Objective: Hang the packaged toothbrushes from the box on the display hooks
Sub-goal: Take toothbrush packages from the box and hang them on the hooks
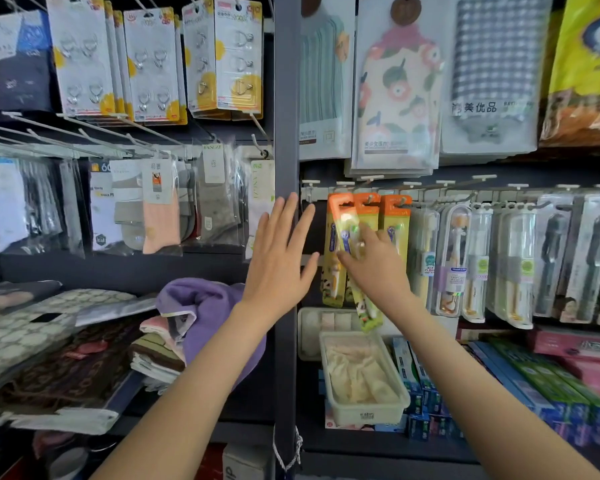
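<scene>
At a shop's dark pegboard display, a person's right hand (371, 263) gripped a yellow toothbrush pack (369, 313) with fingers and thumb curled round its middle, holding it tilted so that its lower end swung out to the right below the wrist while its upper end sat up among the orange card tops at the display hooks (444, 199). Whether its hang hole was on a hook could not be told. Just beside it, hanging orange-topped packs (397, 216) of the same kind were seen on neighbouring hooks, partly covered by the hand. The left hand (278, 261) was raised flat and empty, fingers straight and spread, in front of the grey upright post (286, 133) that divided the two bays, apart from the pack. To the right along the same row hung clear-cased toothbrushes (454, 258). Below the row, a pale plastic tub (364, 415) holding cream cloth stood on the shelf near stacked toothpaste boxes (534, 386). In the left bay, bagged socks (160, 209) hung under cards of adhesive hooks (84, 57), and a purple towel (205, 306) lay on folded textiles beneath the left forearm.
</scene>
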The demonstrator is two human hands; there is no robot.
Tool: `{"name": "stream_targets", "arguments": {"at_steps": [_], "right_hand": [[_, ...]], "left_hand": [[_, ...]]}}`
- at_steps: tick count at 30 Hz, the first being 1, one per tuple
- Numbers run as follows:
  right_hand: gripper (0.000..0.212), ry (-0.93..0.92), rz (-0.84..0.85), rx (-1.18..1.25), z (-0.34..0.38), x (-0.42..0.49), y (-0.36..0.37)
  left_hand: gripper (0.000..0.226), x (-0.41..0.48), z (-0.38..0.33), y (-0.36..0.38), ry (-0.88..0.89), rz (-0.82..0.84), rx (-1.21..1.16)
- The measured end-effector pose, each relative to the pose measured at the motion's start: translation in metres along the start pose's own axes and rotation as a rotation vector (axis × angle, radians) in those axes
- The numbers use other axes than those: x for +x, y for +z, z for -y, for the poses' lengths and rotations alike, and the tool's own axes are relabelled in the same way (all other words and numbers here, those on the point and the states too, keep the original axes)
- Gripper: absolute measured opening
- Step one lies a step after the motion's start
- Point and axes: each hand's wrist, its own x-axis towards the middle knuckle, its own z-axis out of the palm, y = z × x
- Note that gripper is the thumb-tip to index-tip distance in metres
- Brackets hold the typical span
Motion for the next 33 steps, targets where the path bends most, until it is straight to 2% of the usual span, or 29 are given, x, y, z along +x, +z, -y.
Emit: {"name": "stream_targets", "arguments": {"at_steps": [3,8,14,22,33], "right_hand": [[0.054,0.025,0.083,-0.1,-0.002,0.001,0.013],[0.057,0.084,0.044,-0.183,0.002,0.017,0.027],[0.063,0.053,-0.002,-0.275,-0.003,0.017,0.048],[0.064,0.055,-0.07,-0.287,0.006,0.029,0.049],[0.054,0.216,-0.077,-0.221,0.012,0.038,0.056]], "left_hand": [[0.072,-0.003,0.012,0.017,0.025,0.036,0.098],[0.06,-0.002,0.018,0.027,0.047,-0.033,0.02],[0.054,-0.001,0.019,0.03,0.064,-0.073,-0.018],[0.048,-0.002,0.021,0.031,0.073,-0.096,-0.051],[0.045,-0.003,0.021,0.03,0.066,-0.081,-0.03]]}}
